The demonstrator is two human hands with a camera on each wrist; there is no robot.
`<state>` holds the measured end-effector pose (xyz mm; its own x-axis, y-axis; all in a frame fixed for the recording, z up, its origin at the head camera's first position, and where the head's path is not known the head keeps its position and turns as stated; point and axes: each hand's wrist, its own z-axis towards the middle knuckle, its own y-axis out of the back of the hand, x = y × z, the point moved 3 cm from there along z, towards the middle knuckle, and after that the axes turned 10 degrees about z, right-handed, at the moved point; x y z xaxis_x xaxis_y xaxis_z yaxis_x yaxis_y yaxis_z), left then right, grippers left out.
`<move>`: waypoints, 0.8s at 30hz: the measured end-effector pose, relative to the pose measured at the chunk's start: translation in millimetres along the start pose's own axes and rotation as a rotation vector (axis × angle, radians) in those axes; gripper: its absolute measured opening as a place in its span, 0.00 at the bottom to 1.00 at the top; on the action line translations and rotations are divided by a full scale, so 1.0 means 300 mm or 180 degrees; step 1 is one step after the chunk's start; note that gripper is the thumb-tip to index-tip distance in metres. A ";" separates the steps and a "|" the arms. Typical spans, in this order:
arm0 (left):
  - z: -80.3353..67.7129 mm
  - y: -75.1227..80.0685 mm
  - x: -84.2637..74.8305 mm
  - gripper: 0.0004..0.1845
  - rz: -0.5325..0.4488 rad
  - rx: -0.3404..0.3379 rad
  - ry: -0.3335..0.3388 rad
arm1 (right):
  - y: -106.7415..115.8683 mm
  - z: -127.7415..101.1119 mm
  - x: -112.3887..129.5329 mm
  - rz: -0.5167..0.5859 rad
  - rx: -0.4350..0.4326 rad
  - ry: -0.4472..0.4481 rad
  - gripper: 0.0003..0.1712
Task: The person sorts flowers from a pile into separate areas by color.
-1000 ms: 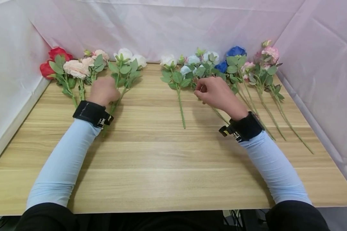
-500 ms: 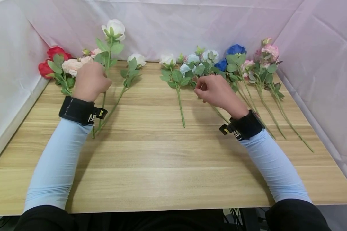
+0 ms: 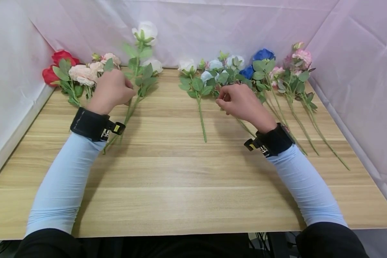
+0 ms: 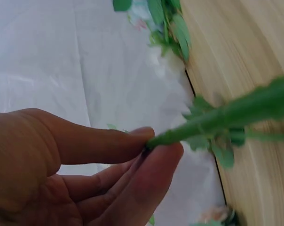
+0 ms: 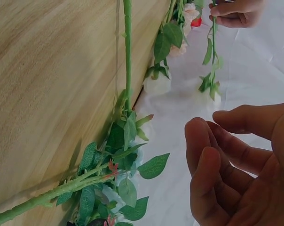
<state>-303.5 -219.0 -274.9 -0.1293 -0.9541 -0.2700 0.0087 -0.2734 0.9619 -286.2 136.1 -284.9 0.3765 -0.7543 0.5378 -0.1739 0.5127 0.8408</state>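
We see the white rose (image 3: 144, 30) lifted off the wooden table (image 3: 180, 172), its bloom up at 11 o'clock against the pale backdrop, its stem (image 4: 212, 120) pinched between thumb and fingers of the left hand (image 3: 111, 89). At 1 o'clock the right hand (image 3: 240, 102) hovers with loosely curled fingers holding nothing, just above the pale blue roses (image 3: 213, 71). Toward 9 o'clock lie peach roses (image 3: 84, 75) and red roses (image 3: 56, 66); toward 2 o'clock, blue roses (image 3: 261, 57) and pink flowers (image 3: 300, 57).
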 end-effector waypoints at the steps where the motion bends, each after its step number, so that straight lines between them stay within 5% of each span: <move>1: 0.000 -0.005 -0.016 0.13 -0.0053 0.0109 -0.0015 | -0.001 0.000 0.002 0.0002 -0.0002 0.0001 0.11; 5: -0.016 -0.028 -0.097 0.15 -0.0401 0.0467 -0.0088 | -0.008 -0.001 0.016 0.0027 0.0000 0.0030 0.12; 9: -0.044 -0.052 -0.185 0.16 -0.0693 0.0598 -0.0195 | -0.021 -0.004 0.039 0.0092 0.0027 0.0095 0.13; 14: -0.085 -0.078 -0.283 0.12 -0.0998 0.0564 -0.0380 | -0.047 -0.011 0.086 0.0406 0.0158 0.0248 0.15; 24: -0.157 -0.125 -0.434 0.10 -0.1643 0.0281 -0.0819 | -0.113 -0.028 0.148 0.1687 0.0261 0.0335 0.23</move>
<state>-240.4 -90.2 -278.0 -0.3318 -0.6366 -0.6961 -0.2007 -0.6734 0.7115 -256.0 88.6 -290.1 0.3065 -0.3540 0.8836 -0.4333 0.7746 0.4606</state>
